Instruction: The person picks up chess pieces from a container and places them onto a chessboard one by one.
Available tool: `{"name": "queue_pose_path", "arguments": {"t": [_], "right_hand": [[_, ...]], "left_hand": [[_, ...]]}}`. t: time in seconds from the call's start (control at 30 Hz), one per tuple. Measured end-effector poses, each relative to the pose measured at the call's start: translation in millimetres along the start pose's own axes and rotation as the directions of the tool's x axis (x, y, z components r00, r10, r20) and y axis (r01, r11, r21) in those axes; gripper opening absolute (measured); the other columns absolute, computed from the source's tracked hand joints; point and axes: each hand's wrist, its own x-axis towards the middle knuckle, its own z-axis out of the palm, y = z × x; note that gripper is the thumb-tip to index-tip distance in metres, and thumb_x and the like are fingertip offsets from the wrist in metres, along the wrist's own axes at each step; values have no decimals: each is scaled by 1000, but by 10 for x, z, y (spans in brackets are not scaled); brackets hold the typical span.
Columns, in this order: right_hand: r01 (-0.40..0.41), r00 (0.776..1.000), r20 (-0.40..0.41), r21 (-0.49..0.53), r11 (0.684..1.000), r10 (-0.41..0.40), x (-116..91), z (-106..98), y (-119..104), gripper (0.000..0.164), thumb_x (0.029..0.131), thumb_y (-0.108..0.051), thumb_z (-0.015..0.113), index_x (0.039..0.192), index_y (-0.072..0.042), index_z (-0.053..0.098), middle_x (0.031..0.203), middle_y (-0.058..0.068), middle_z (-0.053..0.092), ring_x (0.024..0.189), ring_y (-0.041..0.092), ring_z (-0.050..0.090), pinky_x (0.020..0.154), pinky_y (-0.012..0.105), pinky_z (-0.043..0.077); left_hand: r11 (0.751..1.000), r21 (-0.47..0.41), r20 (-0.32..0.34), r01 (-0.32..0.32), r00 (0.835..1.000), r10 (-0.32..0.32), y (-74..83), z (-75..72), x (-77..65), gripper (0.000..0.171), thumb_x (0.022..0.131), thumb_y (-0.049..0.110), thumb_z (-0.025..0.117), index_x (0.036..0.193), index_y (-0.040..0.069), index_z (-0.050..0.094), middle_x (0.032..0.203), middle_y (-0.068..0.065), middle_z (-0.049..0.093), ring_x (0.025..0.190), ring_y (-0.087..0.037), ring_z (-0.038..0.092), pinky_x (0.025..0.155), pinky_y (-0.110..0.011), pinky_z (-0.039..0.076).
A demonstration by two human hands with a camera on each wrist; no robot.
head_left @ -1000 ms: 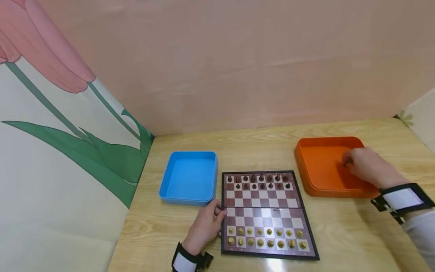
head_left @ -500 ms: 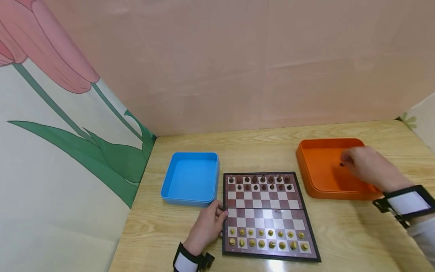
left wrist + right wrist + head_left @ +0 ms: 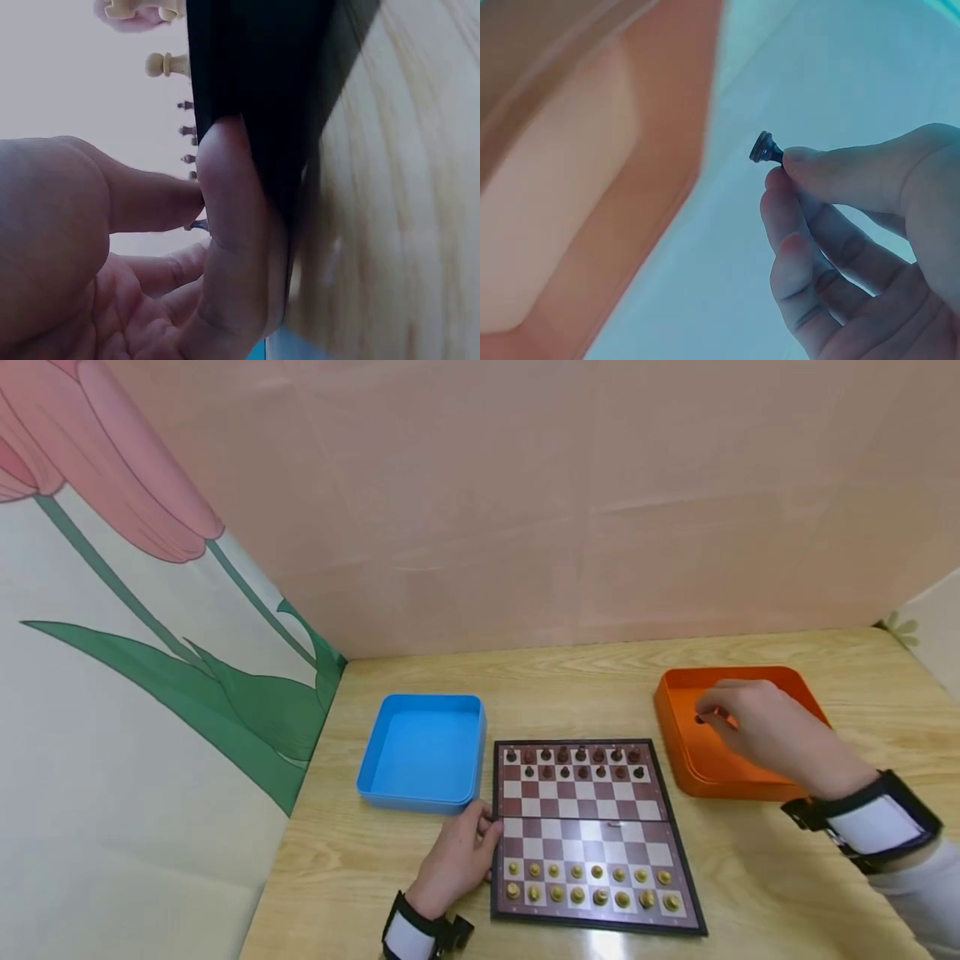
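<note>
My right hand point(image 3: 765, 727) pinches a dark chess piece point(image 3: 763, 148) between thumb and fingertips, above the orange tray point(image 3: 666, 739). The piece's round base points outward; its head is hidden by the fingers. A magnetic-style folding chessboard point(image 3: 577, 831) lies opened flat in the middle of the table. Along its left edge my left hand point(image 3: 456, 852) grips the board, thumb by the top and a finger point(image 3: 232, 202) against the black side. Dark chess pieces point(image 3: 563, 755) fill the far rows, except one square at the left of the second row. Gold chess pieces point(image 3: 577, 895) stand in the two near rows.
A blue tray point(image 3: 363, 777) stands at the back left, close to the board's corner and my left hand. The wooden table point(image 3: 337, 860) meets a pinkish wall covering point(image 3: 525, 527) behind. A flower-printed cloth point(image 3: 150, 710) hangs at the left.
My right hand has moved left across the orange tray and lifted, carrying the dark chess piece. The left hand stays on the board's edge.
</note>
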Motion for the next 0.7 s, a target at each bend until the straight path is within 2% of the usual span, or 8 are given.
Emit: {"name": "queue_pose_path", "arguments": {"t": [0.3, 0.47, 0.7], "right_hand": [[71, 996, 46, 35, 997, -73, 143, 96, -601, 17, 87, -2, 86, 101, -9, 80, 95, 5, 75, 78, 16, 64, 72, 40, 65], [106, 990, 82, 61, 992, -111, 227, 180, -822, 17, 88, -4, 87, 100, -13, 79, 94, 1, 74, 74, 10, 60, 68, 33, 64], [198, 976, 74, 98, 975, -206, 383, 314, -1074, 18, 88, -6, 88, 99, -18, 79, 91, -4, 72, 72, 6, 58, 69, 28, 63]], "left_hand": [[999, 44, -13, -6, 1000, 6, -13, -19, 21, 12, 110, 18, 59, 118, 9, 62, 88, 2, 64, 63, -11, 62, 51, -27, 50], [998, 53, -10, -16, 1000, 16, -11, -19, 17, 10, 108, 15, 61, 115, 9, 63, 87, 2, 64, 63, -11, 61, 51, -27, 50], [999, 51, -3, -17, 1000, 18, -24, -18, 22, 7, 108, 15, 61, 112, 10, 62, 87, 2, 64, 63, -10, 61, 51, -27, 52]]}}
